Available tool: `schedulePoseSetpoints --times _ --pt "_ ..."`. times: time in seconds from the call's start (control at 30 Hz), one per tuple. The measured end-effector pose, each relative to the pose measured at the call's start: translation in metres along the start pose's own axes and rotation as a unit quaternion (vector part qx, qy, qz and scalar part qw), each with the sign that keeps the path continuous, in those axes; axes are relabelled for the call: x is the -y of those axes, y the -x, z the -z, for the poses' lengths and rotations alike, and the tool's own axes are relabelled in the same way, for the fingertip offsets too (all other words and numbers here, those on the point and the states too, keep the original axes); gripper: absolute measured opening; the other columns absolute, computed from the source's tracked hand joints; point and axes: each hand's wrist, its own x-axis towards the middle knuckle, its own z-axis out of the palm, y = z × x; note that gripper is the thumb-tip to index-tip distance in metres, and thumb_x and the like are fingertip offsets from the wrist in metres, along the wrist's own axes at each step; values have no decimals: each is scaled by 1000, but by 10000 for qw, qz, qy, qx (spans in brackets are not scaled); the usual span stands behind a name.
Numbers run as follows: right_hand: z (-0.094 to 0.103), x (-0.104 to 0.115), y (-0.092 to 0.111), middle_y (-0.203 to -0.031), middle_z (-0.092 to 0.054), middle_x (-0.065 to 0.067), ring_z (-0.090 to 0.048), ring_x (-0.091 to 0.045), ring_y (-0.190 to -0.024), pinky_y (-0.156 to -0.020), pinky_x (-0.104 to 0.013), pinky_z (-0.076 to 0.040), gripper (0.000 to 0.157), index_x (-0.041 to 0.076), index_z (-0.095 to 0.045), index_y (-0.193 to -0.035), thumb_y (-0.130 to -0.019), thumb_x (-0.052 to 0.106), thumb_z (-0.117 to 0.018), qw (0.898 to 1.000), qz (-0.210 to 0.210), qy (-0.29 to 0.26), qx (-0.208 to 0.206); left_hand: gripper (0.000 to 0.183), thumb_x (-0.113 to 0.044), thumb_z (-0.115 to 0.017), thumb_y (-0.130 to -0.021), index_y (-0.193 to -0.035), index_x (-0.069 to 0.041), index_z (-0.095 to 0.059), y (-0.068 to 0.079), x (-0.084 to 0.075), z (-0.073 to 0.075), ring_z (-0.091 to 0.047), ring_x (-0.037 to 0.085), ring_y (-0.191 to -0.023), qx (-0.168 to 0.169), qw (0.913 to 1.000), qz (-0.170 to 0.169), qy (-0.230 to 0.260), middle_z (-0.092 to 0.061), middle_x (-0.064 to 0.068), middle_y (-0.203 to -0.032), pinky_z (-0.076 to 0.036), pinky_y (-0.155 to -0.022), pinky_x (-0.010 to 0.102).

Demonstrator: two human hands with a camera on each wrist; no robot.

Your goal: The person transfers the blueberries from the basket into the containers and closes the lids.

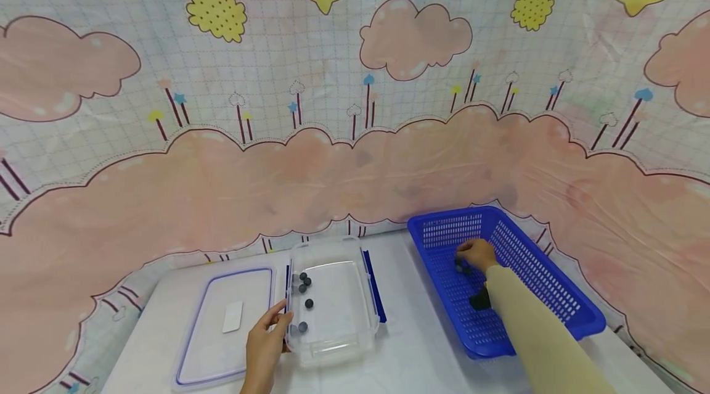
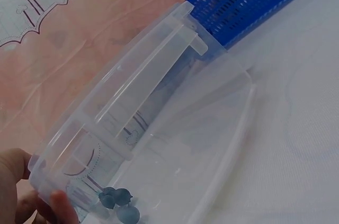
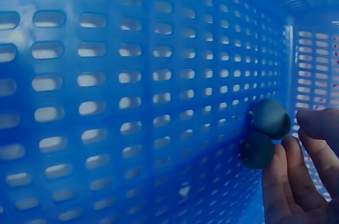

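While the thumb and fingers of the right hand bend close around two blueberries, the pictures cannot settle whether the fingertips grip either berry or merely touch it. The two berries sit against each other inside the blue basket, towards its far end. Nearer the basket's middle lies a dark scrap (too dim to identify), partly behind the pale sleeve.

The left hand grasps the left wall of the clear plastic container, close to its near corner. Inside, more blueberries lie along that same wall, three of them bunched together.

The basket stands along the right of the tabletop, the container reaches the back edge, and the blue-edged lid lies flat towards the left edge.

Squeezing too hard could split a soft berry; a loose pinch could let one roll off, since both are round and their contact may push them apart. A tug from the left hand might also tip the light container and send its berries rolling.
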Motion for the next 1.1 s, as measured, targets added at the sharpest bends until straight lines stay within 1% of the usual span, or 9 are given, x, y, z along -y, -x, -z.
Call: schedulePoseSetpoints --times 0.17,0.37,0.5,0.6,0.73,0.83,0.93,1.03,1.1 --pt "-1 0 6 -98 -69 -24 -63 -36 -90 -83 -50 -53 24 -11 -70 -100 -84 8 -68 9999 -103 27 111 46 -22 -61 -94 -136 -5 -57 -1 0 -1 -48 12 -52 -5 10000 16 -15 -57 13 -110 -51 -49 25" --pt "-3 3 7 -96 -70 -24 -63 -35 -89 -83 -50 -53 25 -11 -70 -98 -82 7 -70 9999 -91 106 86 45 -22 -61 -94 -136 -4 -58 0 0 -1 -48 12 -51 -9 10000 12 26 -57 13 -109 -52 -49 26" --pt "-3 1 4 -95 -70 -22 -63 -34 -88 -83 -49 -53 25 -11 -71 -98 -82 9 -70 9998 -123 91 133 45 -22 -61 -94 -136 -4 -58 0 1 -1 -48 11 -52 -37 10000 6 36 -57 13 -109 -51 -48 26" --pt "-2 -2 -1 -92 -70 -20 -64 -32 -86 -80 -48 -53 24 -9 -71 -97 -82 10 -69 9997 -159 55 187 45 -22 -61 -94 -136 -5 -58 -1 1 -1 -47 11 -52 -49 10000 -14 34 -57 13 -109 -51 -48 25" --pt "1 -4 -8 -89 -71 -19 -65 -30 -82 -76 -46 -55 24 -9 -71 -97 -84 10 -66 9998 -124 23 147 45 -22 -61 -94 -136 -5 -58 -1 1 -1 -47 11 -51 -23 10000 -20 38 -57 13 -110 -52 -48 25" --pt "4 1 -9 -90 -71 -18 -65 -30 -81 -76 -43 -55 25 -9 -71 -99 -85 11 -66 9999 -87 24 79 46 -22 -61 -94 -136 -5 -58 -1 1 0 -47 11 -52 -11 10000 -9 37 -56 13 -110 -52 -48 26" --pt "8 10 -7 -91 -70 -19 -65 -30 -82 -75 -42 -55 26 -9 -71 -100 -87 13 -66 9999 32 -53 96 46 -23 -61 -94 -136 -5 -58 -1 2 0 -47 10 -54 -11 10000 -19 21 -57 13 -111 -52 -49 25" --pt "11 21 -3 -95 -70 -19 -65 -28 -85 -76 -40 -56 26 -8 -70 -103 -89 14 -65 9994 95 -296 158 45 -22 -61 -94 -136 -6 -58 -1 2 -1 -46 10 -54 -12 10000 -40 -1 -57 13 -110 -52 -49 25" --pt "12 27 -1 -99 -70 -20 -66 -28 -87 -79 -39 -58 27 -9 -69 -106 -91 13 -64 9980 130 -578 224 45 -22 -61 -94 -136 -6 -58 -1 2 -1 -46 10 -54 -16 10000 -47 -5 -58 13 -110 -52 -49 25"
